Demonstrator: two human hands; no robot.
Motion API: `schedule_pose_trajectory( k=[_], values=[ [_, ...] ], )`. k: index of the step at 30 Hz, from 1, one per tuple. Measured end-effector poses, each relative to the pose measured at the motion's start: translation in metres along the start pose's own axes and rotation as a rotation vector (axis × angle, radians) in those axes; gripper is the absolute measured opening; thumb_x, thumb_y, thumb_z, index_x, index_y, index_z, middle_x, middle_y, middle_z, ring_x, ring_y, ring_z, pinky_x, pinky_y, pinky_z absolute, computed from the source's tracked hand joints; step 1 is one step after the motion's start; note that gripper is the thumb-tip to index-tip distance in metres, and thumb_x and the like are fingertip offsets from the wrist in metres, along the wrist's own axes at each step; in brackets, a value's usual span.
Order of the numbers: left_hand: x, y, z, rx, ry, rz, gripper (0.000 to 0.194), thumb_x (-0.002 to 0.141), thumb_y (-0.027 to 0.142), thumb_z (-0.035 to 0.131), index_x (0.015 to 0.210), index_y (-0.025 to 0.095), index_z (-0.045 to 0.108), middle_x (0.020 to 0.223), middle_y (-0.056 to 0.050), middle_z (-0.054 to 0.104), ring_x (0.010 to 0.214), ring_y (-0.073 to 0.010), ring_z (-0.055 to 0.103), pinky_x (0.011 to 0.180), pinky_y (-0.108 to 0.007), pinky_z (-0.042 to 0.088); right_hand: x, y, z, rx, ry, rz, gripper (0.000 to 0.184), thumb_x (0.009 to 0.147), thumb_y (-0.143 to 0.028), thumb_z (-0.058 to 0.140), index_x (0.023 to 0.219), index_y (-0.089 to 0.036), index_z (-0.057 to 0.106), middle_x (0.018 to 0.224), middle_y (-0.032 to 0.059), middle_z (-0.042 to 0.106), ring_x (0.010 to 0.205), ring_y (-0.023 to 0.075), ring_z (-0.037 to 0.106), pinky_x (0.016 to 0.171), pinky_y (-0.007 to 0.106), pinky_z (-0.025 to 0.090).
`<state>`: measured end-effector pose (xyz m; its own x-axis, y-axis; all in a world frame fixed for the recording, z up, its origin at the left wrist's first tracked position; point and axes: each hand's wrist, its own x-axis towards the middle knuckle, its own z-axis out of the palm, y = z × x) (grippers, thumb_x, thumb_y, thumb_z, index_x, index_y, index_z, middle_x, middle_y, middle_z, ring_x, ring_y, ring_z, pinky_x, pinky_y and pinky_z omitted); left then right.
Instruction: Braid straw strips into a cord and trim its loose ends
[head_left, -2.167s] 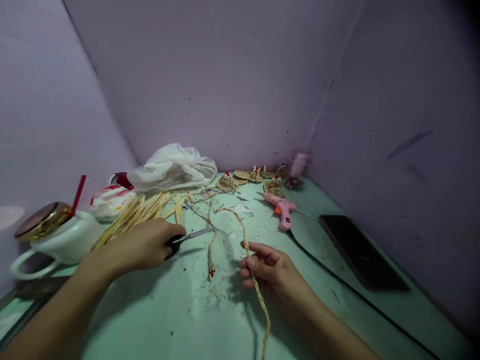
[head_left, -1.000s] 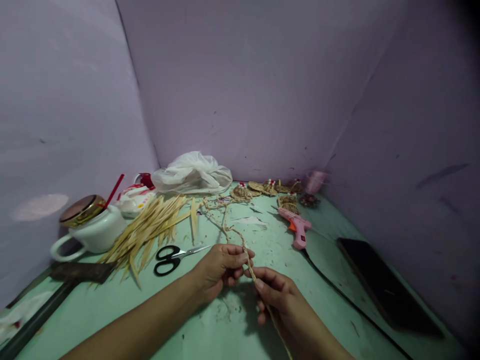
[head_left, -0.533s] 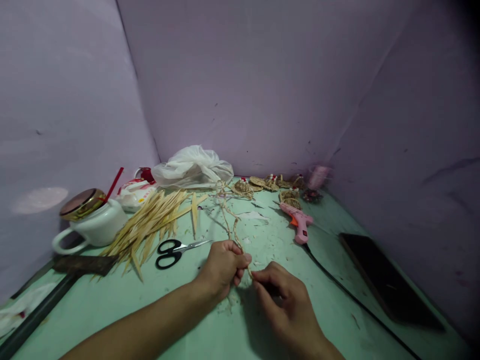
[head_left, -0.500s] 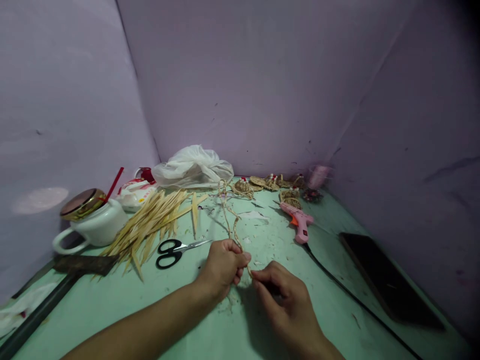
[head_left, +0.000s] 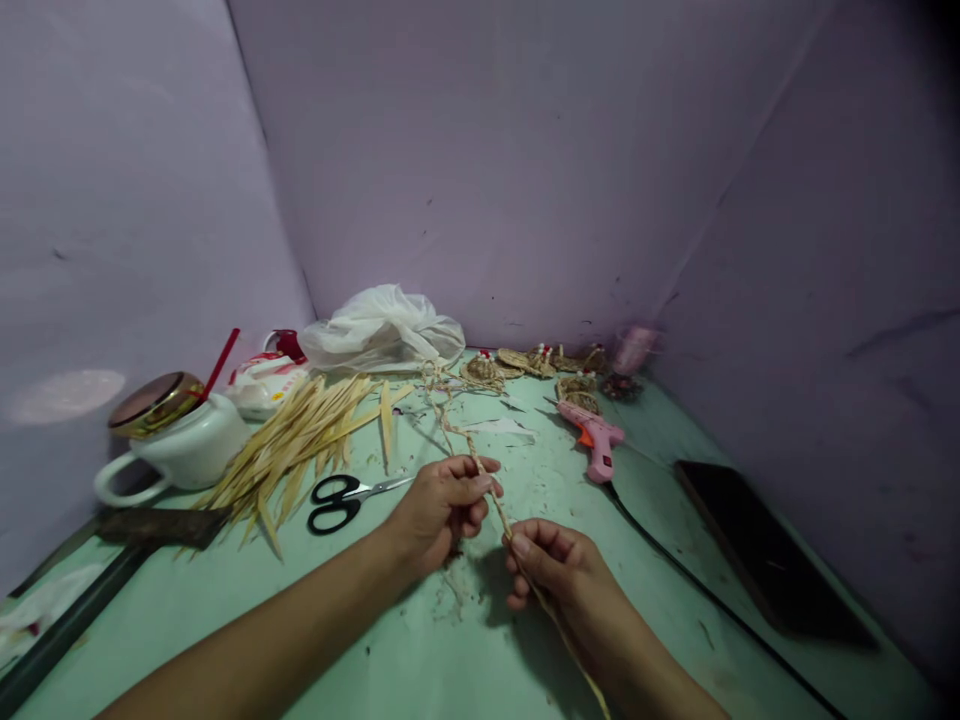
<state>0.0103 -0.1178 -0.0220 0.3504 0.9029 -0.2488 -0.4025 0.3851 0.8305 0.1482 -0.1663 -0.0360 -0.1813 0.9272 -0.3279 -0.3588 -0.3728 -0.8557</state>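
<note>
A thin tan twisted straw cord [head_left: 499, 508] stretches between my hands near the middle of the table. My left hand [head_left: 448, 505] pinches it between thumb and fingers. Closer to me, my right hand [head_left: 559, 565] grips the cord too, its thumb pressed on top. From there a flat, untwisted end runs under the right palm toward the bottom edge. The cord's far part lies in loose loops on the table, beyond the left hand. Black-handled scissors [head_left: 337, 503] lie left of my left hand.
Left are dry straw strips [head_left: 300, 430], a hammer-like tool [head_left: 142, 530], a white mug [head_left: 199, 445] and a plastic bag [head_left: 386, 330]. Right are a pink glue gun [head_left: 596, 440] with a black cable and a dark phone-like slab [head_left: 772, 555]. Small woven pieces [head_left: 484, 370] line the back wall.
My right hand has turned and closed over the cord, and the flat strand now shows trailing below it. More cord is visible between the hands. The view shifted slightly.
</note>
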Motion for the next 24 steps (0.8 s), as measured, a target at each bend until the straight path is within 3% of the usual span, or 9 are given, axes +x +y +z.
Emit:
schedule_pose_trajectory(
  k=[9,14,20,24],
  values=[
    [0.011,0.015,-0.012,0.171,0.158,0.173,0.029,0.056,0.031,0.072,0.066,0.01,0.055,0.059,-0.002,0.06,0.037,-0.0044,0.045,0.032,-0.016,0.032,-0.001,-0.001,0.001,0.01,-0.105,0.045,0.032,0.055,-0.036,0.075,0.06,-0.012,0.055,0.051,-0.0036,0.053,0.039,0.004,0.043,0.042,0.02,0.042],
    [0.008,0.017,-0.009,0.271,0.254,0.209,0.035,0.052,0.035,0.073,0.057,0.015,0.045,0.038,0.006,0.047,0.027,-0.0042,0.035,0.024,-0.015,0.023,0.0,0.004,0.001,-0.034,-0.088,0.012,0.032,0.055,-0.037,0.075,0.06,-0.013,0.055,0.048,-0.0043,0.051,0.039,0.0052,0.043,0.042,0.022,0.042],
    [0.006,0.011,-0.006,0.265,0.113,0.227,0.032,0.057,0.036,0.07,0.063,0.014,0.048,0.054,0.001,0.058,0.035,-0.0061,0.046,0.029,-0.017,0.035,0.001,0.013,0.001,-0.008,-0.104,0.044,0.03,0.056,-0.037,0.074,0.07,-0.013,0.062,0.052,-0.0037,0.052,0.041,0.0061,0.045,0.046,0.024,0.042],
    [0.007,0.006,-0.006,0.312,0.158,0.213,0.034,0.056,0.037,0.07,0.059,0.015,0.045,0.048,0.002,0.055,0.032,-0.0059,0.042,0.027,-0.016,0.032,0.0,0.012,0.001,-0.11,-0.099,0.017,0.031,0.057,-0.039,0.073,0.069,-0.013,0.062,0.049,-0.0041,0.049,0.041,0.0072,0.043,0.046,0.026,0.041]
  ],
)
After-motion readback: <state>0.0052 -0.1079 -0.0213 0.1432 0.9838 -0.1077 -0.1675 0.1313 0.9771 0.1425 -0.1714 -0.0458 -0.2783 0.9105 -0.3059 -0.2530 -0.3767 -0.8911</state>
